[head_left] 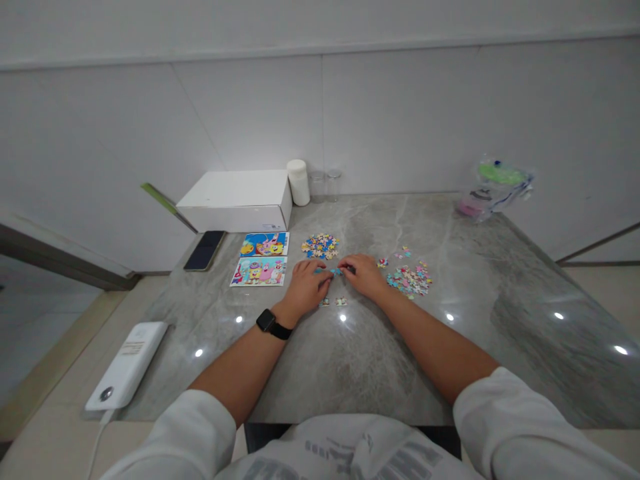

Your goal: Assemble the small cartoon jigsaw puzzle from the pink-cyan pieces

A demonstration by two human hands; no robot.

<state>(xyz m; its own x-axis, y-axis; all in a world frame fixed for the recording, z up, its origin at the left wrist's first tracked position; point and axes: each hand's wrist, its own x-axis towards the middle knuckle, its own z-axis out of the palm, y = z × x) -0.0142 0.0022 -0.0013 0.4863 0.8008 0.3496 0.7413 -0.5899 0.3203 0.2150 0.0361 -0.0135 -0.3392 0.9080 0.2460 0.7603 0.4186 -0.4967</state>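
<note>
My left hand (309, 287) and my right hand (364, 273) meet over the middle of the grey table, fingertips drawn together at a few small blue puzzle pieces (337, 272). The fingers of both are bent in a pinch on these pieces. Between my wrists lie a couple of joined, pale puzzle pieces (341, 302). Beyond my hands is a blue and yellow pile of puzzle pieces (321, 247). A paler, multicoloured pile (411, 279) spreads to the right of my right hand. Two cartoon picture cards, an upper one (264, 245) and a lower one (259, 272), lie left of my left hand.
A phone (205, 251) and a white power bank with a cable (127, 365) lie at the left. Along the wall stand a white box (235, 200), a white bottle (299, 183) and two clear glasses (333, 186). A plastic bag (493, 190) sits at the back right.
</note>
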